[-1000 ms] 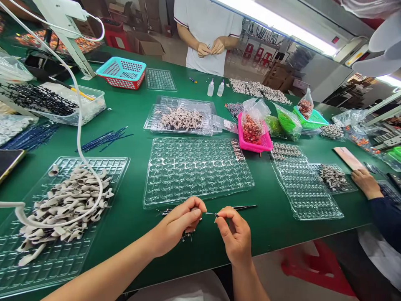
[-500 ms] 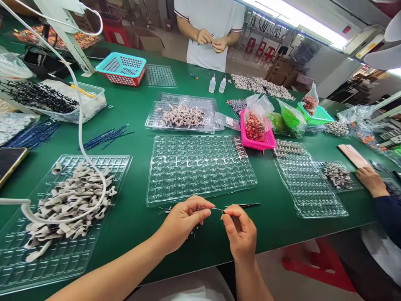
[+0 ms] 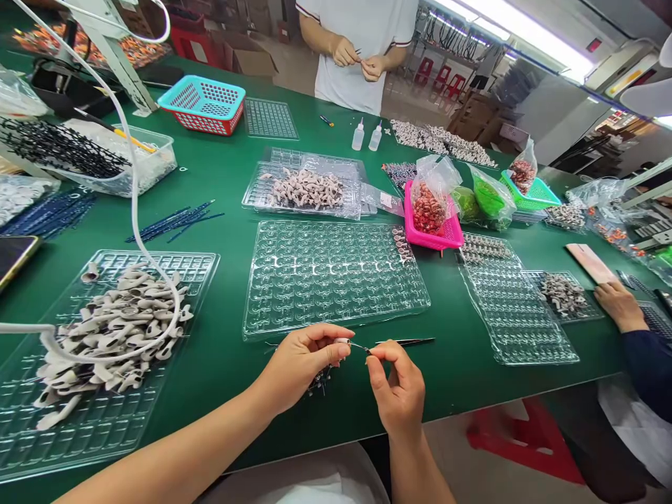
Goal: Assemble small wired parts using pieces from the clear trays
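Observation:
My left hand pinches a small pale grey earbud shell between thumb and fingertips. From the shell a thin wire runs across to my right hand. The right thumb and forefinger are closed on a tiny dark part at the wire's end; its kind is too small to make out. Beneath the left hand, partly hidden by it, lies a bunch of small dark wired parts. Tweezers rest just beyond the right hand. Farther back sits a clear moulded tray with several shells at its upper right.
Grey shells are heaped on a left tray, under a white cable. Another heap lies beyond the middle tray. A pink basket stands right of it. A co-worker's hand is at right; another person works opposite.
The grey shell now shows at my left fingertips, where it was hidden before. Both hands have shifted slightly left, and the wire between them looks shorter.

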Available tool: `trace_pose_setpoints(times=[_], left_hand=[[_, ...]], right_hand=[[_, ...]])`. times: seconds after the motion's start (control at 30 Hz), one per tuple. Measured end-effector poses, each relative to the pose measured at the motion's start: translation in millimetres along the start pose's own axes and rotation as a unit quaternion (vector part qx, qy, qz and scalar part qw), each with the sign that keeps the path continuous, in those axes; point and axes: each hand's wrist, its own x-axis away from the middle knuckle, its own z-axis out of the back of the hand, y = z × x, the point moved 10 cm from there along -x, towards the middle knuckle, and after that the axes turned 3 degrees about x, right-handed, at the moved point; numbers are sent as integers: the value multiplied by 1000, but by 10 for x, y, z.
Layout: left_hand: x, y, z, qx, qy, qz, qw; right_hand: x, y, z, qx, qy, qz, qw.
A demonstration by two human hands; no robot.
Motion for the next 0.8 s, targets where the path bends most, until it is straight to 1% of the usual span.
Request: trace_pose_setpoints(times=[0.3, 0.6, 0.8], left_hand=[[5, 20, -7, 2, -4, -5, 1000], [10, 45, 4, 3, 1, -11, 1000], [12, 44, -13, 9, -5, -13, 1000]], right_hand=[[-9, -34, -3, 14, -6, 11, 1000], [-12, -48, -7, 3, -10, 11, 1000], [-10, 14, -40, -4, -27, -13, 1000]])
